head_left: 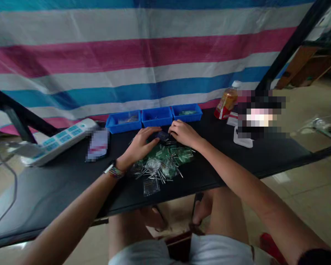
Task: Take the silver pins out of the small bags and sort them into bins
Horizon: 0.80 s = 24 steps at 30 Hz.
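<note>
Small dark part [162, 135] lies between both hands at far edge of component pile [162, 163], long axis left-right. Left hand [142, 144] fingers curled onto its left end; right hand [183, 133] pinches right end. Blue bins [156, 117] just beyond.

pixelated packet [98, 144] on table, pixelated block [257, 117] beside bottle [226, 100]

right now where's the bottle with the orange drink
In the head view the bottle stands at the far right of the black table, against the striped tarp, just right of the three blue bins.
</note>
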{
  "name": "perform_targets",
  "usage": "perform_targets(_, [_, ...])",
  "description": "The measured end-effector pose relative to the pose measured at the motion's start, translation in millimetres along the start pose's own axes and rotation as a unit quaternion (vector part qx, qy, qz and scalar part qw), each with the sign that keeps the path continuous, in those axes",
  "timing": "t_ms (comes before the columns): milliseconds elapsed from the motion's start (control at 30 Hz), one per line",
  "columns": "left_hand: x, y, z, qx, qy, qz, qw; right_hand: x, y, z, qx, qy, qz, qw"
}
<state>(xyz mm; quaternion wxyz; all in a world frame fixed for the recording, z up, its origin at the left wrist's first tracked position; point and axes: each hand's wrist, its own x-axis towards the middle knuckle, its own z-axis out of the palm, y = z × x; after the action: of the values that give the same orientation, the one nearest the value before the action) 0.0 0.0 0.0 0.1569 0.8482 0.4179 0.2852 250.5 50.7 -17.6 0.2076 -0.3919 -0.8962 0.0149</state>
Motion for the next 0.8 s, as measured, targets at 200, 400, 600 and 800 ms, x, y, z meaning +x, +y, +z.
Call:
perform_targets(200, [-1.5, -1.4, 6.6, 0.063, -0.080, 0.002, 0.995, -6.5, 9.1, -7.4, 0.015, -0.001, -0.015, 1.000])
perform_targets(400, [-0.7, -4.3, 5.0, 0.080, -0.040, 0.028, 0.996, -7.0, 14.6, -10.0, 0.016, -0.005, 0.017, 1.000])
perform_targets(600, [0.3, -0.5, 6.2, 0.049, 0.002, 0.017, 0.999, -3.9, 7.1, -7.3, 0.145, 0.044, -0.002, 0.988])
perform_targets(800, [0.2, 4.5, 1.9, 0.005, 0.069, -0.034, 0.997, -3.8, -21.3, -5.1, 0.287, 0.095, -0.069, 0.951])
